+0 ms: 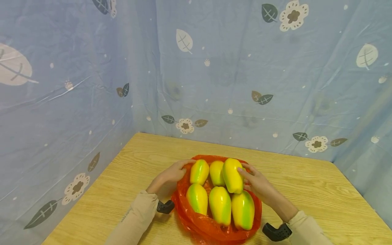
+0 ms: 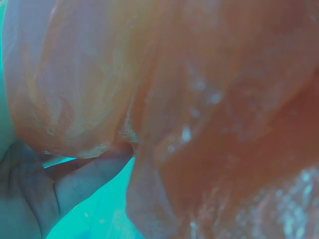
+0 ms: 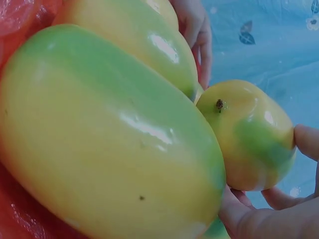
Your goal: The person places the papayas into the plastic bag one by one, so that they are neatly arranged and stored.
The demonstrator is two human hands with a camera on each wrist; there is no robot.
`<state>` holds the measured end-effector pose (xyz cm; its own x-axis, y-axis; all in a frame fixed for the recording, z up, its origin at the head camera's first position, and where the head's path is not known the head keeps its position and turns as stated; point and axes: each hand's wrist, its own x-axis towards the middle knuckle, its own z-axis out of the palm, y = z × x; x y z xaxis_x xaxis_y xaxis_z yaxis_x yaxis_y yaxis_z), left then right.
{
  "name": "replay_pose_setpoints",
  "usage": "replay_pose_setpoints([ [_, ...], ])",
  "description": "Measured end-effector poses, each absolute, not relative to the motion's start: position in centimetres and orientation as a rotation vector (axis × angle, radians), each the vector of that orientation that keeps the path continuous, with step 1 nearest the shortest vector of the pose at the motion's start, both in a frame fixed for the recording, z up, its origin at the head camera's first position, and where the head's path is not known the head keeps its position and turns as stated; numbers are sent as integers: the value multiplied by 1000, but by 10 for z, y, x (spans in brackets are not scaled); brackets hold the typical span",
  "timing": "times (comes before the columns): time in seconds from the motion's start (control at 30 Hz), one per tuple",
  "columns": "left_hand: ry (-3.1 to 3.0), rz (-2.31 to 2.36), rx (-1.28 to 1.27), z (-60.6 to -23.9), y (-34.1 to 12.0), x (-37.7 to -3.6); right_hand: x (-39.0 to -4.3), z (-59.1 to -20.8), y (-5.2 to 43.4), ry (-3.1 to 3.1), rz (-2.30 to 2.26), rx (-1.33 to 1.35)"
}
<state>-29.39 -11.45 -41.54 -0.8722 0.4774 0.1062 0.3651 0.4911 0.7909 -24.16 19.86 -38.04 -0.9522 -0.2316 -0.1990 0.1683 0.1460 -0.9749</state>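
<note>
1. Near the middle of the surface [image 1: 306,183], six yellow-green fruits lie in an open red bag [image 1: 214,228], in two rows of three.
2. Top right in the far row, one fruit [image 1: 232,175] stands out: its long axis runs near to far, tilted slightly, and it rests above the near-right fruit [image 1: 243,209].
3. Just to its right is the right hand [image 1: 258,183]; the fingers curl against its side, and the right wrist view shows fingertips [image 3: 306,142] cupping a fruit [image 3: 249,134], so this hand grips it.
4. At the bag's far left rim, the left hand [image 1: 169,177] pinches the red plastic; the left wrist view shows fingers [image 2: 84,177] under a fold of bag.
5. That fruit lies closer to the right hand, well apart from the left.
</note>
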Motion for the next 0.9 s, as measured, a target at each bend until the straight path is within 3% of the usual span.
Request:
replay_pose_setpoints([
  [0.9,2590,1337,723,-413,-113,-291,-241,-387,199,2164,-1917,-81],
])
